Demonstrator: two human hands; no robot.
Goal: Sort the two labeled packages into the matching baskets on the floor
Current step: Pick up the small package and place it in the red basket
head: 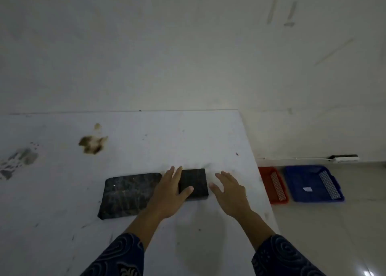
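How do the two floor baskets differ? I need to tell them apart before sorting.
The red basket sits nearer the table, partly hidden by its edge; the blue basket lies farther right, fully visible. The blue one looks wider and holds a small white slip; none shows in the red one. Both are shallow, rectangular, with a pale perforated strip.

White stained table [146, 142]: large dark package [127, 194], small dark package [195, 181]. Floor: red basket [266, 183], blue basket [300, 181].
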